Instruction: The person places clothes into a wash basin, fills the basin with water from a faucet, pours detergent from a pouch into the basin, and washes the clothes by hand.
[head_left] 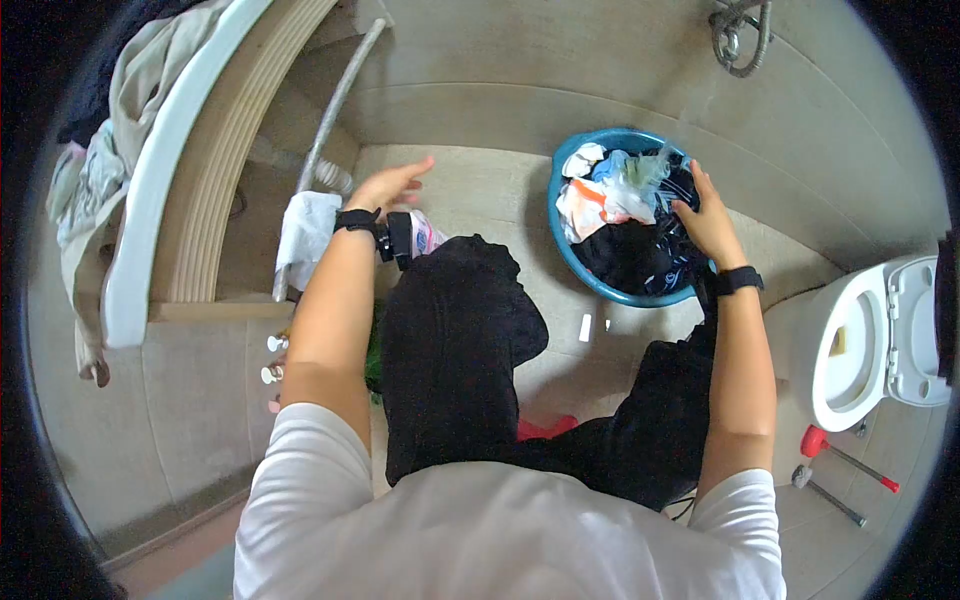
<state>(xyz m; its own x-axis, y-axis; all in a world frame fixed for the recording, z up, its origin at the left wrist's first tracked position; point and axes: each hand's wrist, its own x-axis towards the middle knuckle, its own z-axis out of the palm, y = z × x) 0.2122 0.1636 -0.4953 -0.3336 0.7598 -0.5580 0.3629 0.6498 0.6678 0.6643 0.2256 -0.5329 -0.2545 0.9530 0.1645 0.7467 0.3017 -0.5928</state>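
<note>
My left hand (392,187) is held out above the floor left of the basin, fingers stretched and nothing in them. Just below its wrist, a pink-and-white package (425,234) shows partly behind my knee. My right hand (712,220) is at the right rim of a round blue basin (563,250), its thumb and fingers apart; whether it touches the rim or the clothes is hard to tell. Heaped in the basin are black clothes (630,258), a white garment with orange (592,208), and a crumpled clear plastic piece (643,172).
A white toilet (850,350) with raised lid stands at right, beside a red plunger (815,441) and a brush (803,476). On the left are a sink cabinet (215,180), a metal pipe (335,110) and a white cloth (308,235). A shower hose (740,45) hangs above.
</note>
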